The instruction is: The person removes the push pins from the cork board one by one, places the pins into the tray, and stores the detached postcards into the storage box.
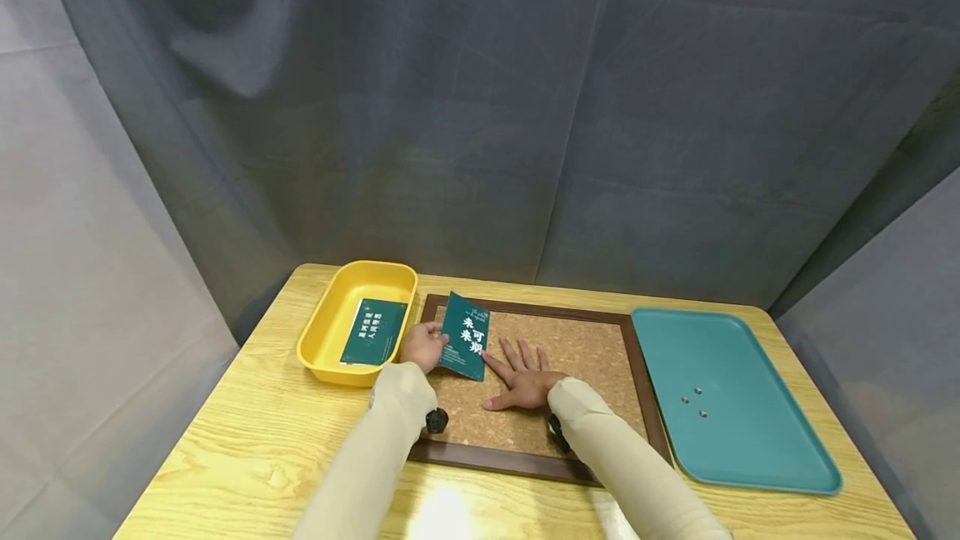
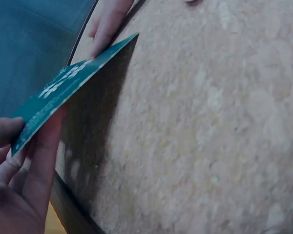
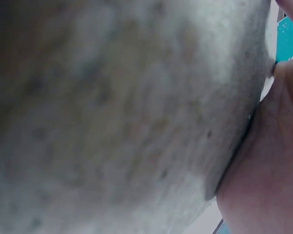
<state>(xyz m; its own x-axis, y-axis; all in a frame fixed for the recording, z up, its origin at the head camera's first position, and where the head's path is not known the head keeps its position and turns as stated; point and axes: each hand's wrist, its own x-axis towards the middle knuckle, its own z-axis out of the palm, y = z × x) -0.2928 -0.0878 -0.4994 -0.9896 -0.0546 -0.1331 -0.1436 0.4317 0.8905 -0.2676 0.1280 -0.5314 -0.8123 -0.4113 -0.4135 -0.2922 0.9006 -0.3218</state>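
Observation:
A dark green card [image 1: 465,337] with white lettering is pinched at its left edge by my left hand [image 1: 424,347]. The left wrist view shows the card [image 2: 63,90] tilted, its left side raised over the cork and casting a shadow. My right hand [image 1: 527,376] lies spread on the cork board [image 1: 592,357], palm down, with a fingertip at the card's right edge. In the right wrist view the heel of the right hand [image 3: 268,170] presses close on the cork.
A yellow bin [image 1: 320,332] at the left holds another green card [image 1: 373,332]. To the right, a teal tray [image 1: 750,440] carries several small shiny pieces [image 1: 698,391]. The board's dark brown wooden frame [image 1: 645,390] lies between them on the wooden table [image 1: 225,432].

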